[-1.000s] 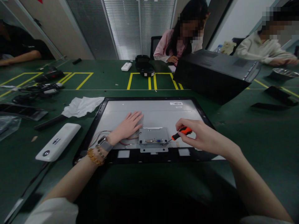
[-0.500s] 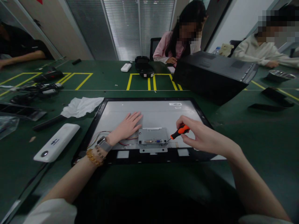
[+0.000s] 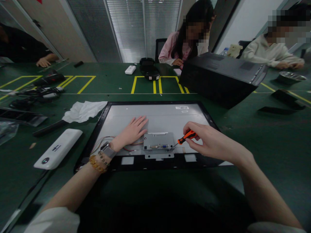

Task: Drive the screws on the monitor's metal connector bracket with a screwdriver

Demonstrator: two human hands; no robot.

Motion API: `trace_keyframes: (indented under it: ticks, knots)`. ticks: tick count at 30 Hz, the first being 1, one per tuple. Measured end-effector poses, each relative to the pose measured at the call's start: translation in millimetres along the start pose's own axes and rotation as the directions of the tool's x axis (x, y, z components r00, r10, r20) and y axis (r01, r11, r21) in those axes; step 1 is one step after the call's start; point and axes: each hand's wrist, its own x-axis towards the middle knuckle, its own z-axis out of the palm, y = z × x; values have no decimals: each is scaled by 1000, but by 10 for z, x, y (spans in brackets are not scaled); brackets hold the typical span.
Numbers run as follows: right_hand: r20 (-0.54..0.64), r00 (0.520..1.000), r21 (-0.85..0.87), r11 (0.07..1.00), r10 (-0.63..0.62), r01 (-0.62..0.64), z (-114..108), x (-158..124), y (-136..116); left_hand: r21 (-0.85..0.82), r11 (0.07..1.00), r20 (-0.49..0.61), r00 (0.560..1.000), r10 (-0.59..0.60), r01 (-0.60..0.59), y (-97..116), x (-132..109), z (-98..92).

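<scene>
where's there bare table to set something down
The green table is bare right of the right hand, this side of the black strips. It's crowded left of the panel: white power bank, crumpled white sheet, black cables.

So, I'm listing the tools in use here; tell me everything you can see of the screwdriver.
The screwdriver has an orange-and-black handle, plastic or rubber by its look, and a thin, metal-looking shaft. The right hand grips it by the handle. It slants, handle up and to the picture's right, tip down and to the left. The tip reaches the lower right front of the grey metal box, close to the blue connector; whether it sits in a screw is too small to tell.
</scene>
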Motion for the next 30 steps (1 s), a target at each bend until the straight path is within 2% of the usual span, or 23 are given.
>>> trace_keyframes:
  ticks: [8,16,24,30]
  knots:
    - [39,999,52,999,9,-11,-13,-46,0,7,1000,-8,1000,10,-10,-19,1,38]
    - [66,998,27,999,18,-19,-34,-38,-4,-4,1000,-4,1000,10,-10,-16,-3,26]
    - [47,996,-101,993,73,-68,-36,-2,19,2,1000,-14,1000,18,-18,-40,0,57]
    - [5,1000,6,1000,9,-9,-35,15,-12,-12,1000,-15,1000,14,-14,-28,-2,40]
